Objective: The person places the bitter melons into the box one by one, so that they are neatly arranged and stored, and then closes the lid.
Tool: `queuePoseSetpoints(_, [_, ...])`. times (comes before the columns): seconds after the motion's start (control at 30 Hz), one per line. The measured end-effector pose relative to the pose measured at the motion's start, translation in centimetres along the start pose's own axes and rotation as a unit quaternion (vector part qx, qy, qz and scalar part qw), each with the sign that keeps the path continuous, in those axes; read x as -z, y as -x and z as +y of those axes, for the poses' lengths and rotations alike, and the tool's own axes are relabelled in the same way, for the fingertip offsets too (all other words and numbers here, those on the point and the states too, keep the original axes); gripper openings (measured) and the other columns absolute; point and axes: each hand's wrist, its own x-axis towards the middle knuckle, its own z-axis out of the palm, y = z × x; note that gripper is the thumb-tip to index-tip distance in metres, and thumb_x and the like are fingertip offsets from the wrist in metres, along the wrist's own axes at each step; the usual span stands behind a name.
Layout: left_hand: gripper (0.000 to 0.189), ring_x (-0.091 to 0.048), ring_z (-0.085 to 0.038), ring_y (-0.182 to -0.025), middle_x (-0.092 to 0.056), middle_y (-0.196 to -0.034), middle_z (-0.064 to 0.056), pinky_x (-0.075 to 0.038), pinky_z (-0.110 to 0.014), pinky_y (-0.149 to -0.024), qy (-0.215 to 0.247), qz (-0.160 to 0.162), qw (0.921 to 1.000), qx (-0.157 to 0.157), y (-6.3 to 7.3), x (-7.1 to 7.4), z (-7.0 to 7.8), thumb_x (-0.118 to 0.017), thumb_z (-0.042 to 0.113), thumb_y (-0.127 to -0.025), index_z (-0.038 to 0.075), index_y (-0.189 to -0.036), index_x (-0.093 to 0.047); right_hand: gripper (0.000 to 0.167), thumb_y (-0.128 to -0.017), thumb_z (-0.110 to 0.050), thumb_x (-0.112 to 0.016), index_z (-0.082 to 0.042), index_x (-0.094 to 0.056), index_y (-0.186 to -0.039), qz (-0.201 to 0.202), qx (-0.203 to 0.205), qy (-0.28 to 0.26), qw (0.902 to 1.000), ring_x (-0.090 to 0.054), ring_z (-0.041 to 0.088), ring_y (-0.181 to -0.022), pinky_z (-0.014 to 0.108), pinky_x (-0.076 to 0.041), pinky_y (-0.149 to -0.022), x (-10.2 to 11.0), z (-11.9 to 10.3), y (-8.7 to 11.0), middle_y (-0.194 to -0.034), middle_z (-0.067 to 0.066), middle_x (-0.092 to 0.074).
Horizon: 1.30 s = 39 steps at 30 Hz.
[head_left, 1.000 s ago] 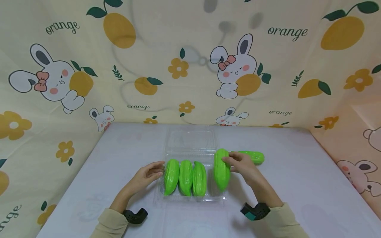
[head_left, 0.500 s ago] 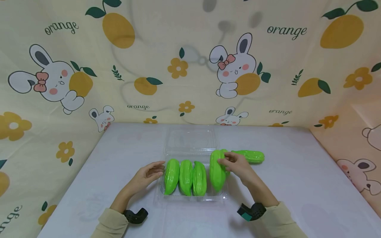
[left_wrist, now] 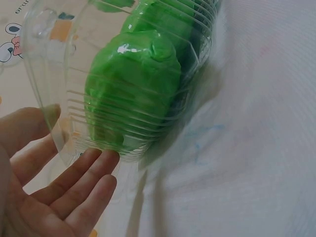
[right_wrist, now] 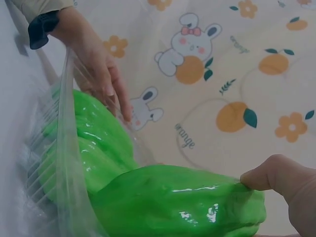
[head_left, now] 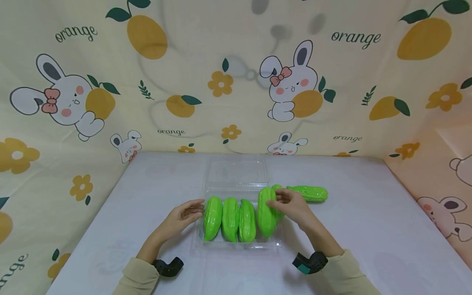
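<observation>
In the head view, my right hand pinches a glossy green bitter melon between thumb and fingers. It hangs over the right part of a clear plastic clamshell box. In the right wrist view, its far end overlaps the other bitter melons, and my thumb presses its near end. Three more bitter melons lie side by side in the box. My left hand stays at the box's left side, fingers relaxed; in the left wrist view its fingertips are right at the ribbed clear wall.
Another bitter melon shows partly behind the held one and my right hand. One more bitter melon lies sideways on the white table to the right. The box's lid is folded back. A patterned cloth stands behind.
My right hand has moved a little left with the bitter melon, farther over the box. The bitter melon behind it now shows. My left hand has stayed in place.
</observation>
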Motion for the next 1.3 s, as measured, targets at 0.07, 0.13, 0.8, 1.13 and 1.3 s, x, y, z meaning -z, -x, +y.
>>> queuePoseSetpoints(0.07, [0.05,-0.054,-0.041,-0.124,-0.057,-0.132,-0.024,-0.046,-0.012,-0.098,-0.002,0.001,1.0,0.0,-0.03,0.01,0.0,-0.056,0.022,-0.098,0.001,-0.141,-0.044,0.056,-0.086,-0.023,-0.07,0.005,-0.053,-0.132,0.003,0.006,0.009,0.9999,-0.061,0.026,-0.107,0.025,-0.055,-0.08,-0.03,0.05,-0.03,-0.12,0.022,-0.064])
queuePoseSetpoints(0.13, [0.05,-0.054,-0.041,-0.124,-0.057,-0.132,-0.024,-0.047,-0.012,-0.098,-0.002,0.001,1.0,0.0,-0.05,0.02,-0.04,-0.056,0.022,-0.098,0.001,-0.141,-0.044,0.055,-0.086,-0.022,-0.071,0.005,-0.054,-0.131,0.004,0.014,0.019,0.9997,-0.06,0.027,-0.108,0.025,-0.055,-0.079,-0.04,0.16,-0.04,-0.12,0.022,-0.065])
queuePoseSetpoints(0.8, [0.049,-0.055,-0.041,-0.123,-0.056,-0.133,-0.025,-0.047,-0.011,-0.097,0.0,-0.002,1.0,-0.002,-0.06,0.05,-0.2,-0.056,0.021,-0.098,0.001,-0.142,-0.043,0.056,-0.079,-0.021,-0.078,0.009,-0.059,-0.122,-0.014,0.063,0.067,0.9957,-0.062,0.024,-0.096,0.026,-0.054,-0.074,-0.21,0.52,-0.12,-0.103,0.019,-0.068])
queuePoseSetpoints(1.13, [0.05,-0.055,-0.042,-0.123,-0.055,-0.133,-0.026,-0.046,-0.01,-0.097,0.007,-0.005,1.0,-0.005,-0.11,0.06,-0.27,-0.055,0.02,-0.098,0.0,-0.142,-0.042,0.056,-0.079,-0.02,-0.078,0.011,-0.06,-0.121,-0.025,0.066,0.088,0.9936,-0.06,0.02,-0.089,0.02,-0.051,-0.068,-0.26,0.69,-0.66,-0.097,0.016,-0.067])
queuePoseSetpoints(1.3, [0.05,-0.053,-0.042,-0.125,-0.055,-0.134,-0.026,-0.045,-0.009,-0.097,0.008,-0.003,1.0,-0.003,-0.06,0.04,-0.2,-0.055,0.02,-0.098,0.0,-0.142,-0.043,0.055,-0.078,-0.018,-0.079,0.012,-0.06,-0.12,-0.027,0.057,0.087,0.9942,-0.059,0.018,-0.086,0.02,-0.049,-0.067,-0.3,0.48,-0.71,-0.094,0.016,-0.066])
